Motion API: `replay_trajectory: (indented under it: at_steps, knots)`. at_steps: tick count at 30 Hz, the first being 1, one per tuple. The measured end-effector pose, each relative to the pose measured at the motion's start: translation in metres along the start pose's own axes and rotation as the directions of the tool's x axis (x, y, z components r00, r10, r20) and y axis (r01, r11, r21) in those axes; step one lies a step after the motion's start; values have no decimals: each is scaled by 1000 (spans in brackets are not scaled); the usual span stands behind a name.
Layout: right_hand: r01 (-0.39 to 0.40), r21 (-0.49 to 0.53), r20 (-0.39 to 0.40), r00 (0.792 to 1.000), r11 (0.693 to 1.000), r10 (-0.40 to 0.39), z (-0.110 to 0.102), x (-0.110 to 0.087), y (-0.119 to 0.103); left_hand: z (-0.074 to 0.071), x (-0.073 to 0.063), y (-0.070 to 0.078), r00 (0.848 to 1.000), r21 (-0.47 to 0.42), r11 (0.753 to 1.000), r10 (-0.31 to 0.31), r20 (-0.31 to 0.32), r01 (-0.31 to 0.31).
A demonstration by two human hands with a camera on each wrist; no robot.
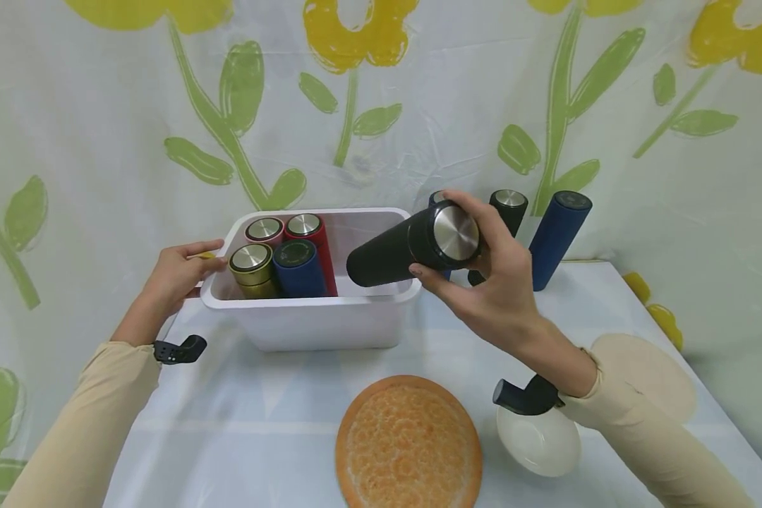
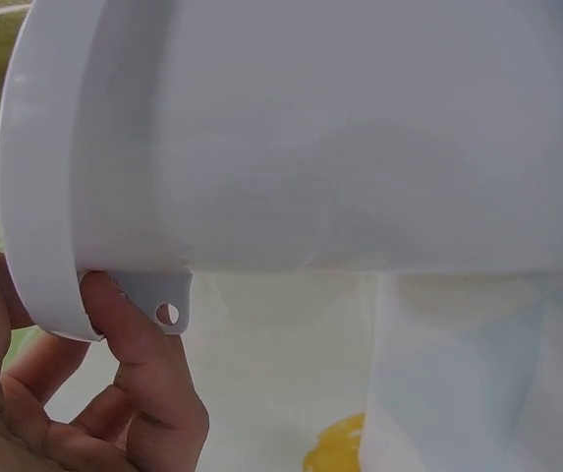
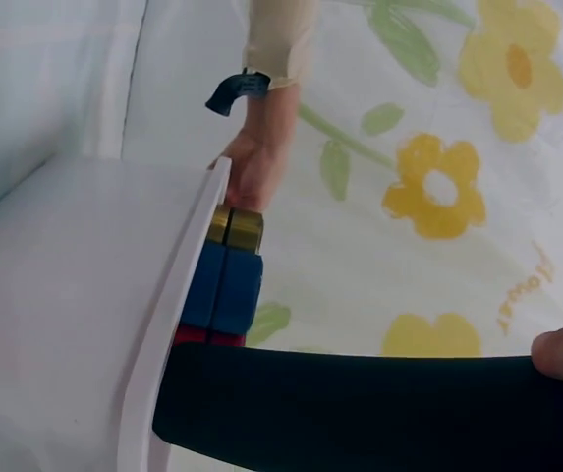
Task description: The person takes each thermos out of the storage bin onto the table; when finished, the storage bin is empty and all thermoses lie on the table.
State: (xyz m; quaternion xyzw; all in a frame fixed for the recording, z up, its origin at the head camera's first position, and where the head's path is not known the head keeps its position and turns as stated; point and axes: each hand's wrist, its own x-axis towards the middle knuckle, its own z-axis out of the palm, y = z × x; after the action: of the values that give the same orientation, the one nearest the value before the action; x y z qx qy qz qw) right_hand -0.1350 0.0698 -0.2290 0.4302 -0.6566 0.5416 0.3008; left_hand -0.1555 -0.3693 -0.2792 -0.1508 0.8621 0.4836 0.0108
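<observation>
My right hand [image 1: 498,289] grips a black thermos flask [image 1: 384,255] by its silver-topped lid end. The flask is tilted nearly flat, its base reaching over the right part of a white plastic bin [image 1: 330,326]. In the right wrist view the black flask [image 3: 379,408] overlaps the bin's rim. At the bin's left end my left hand [image 1: 176,276] holds the rim, with curled fingers under it in the left wrist view. Inside, at the left, stand a pink flask [image 1: 264,231], a red flask [image 1: 320,250], a gold flask [image 1: 254,275] and a blue flask [image 1: 301,269].
Right of the bin stand a tall blue flask [image 1: 560,240] and a black flask [image 1: 509,210]; another [image 1: 437,197] is mostly hidden behind my right hand. Nearer are a round pizza-like board [image 1: 409,444], a white bowl [image 1: 540,443] and a pale disc [image 1: 648,374]. A flowered cloth [image 1: 419,127] hangs behind.
</observation>
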Motion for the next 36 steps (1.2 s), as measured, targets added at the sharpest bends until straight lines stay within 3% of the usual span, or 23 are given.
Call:
replay_trajectory:
  at_steps: [12, 19, 25, 36]
  knots:
    - [-4, 38, -139, 990, 999, 10, -34, -5, -15, 0, 1, 2, 1000, -20, 1000, -2, 8, 2]
    - [-4, 136, -222, 974, 991, 34, -57, -10, -22, 2, 2, 2, 1000, -25, 1000, -5, 10, 5]
    - [-25, 184, -252, 965, 983, 72, -76, -18, -24, 2, 1, 1, 1000, -14, 1000, 16, 3, -16]
    - [-88, 132, -263, 957, 987, 120, -110, -33, -25, 1, -1, 0, 1000, 1, 1000, 15, 7, -15]
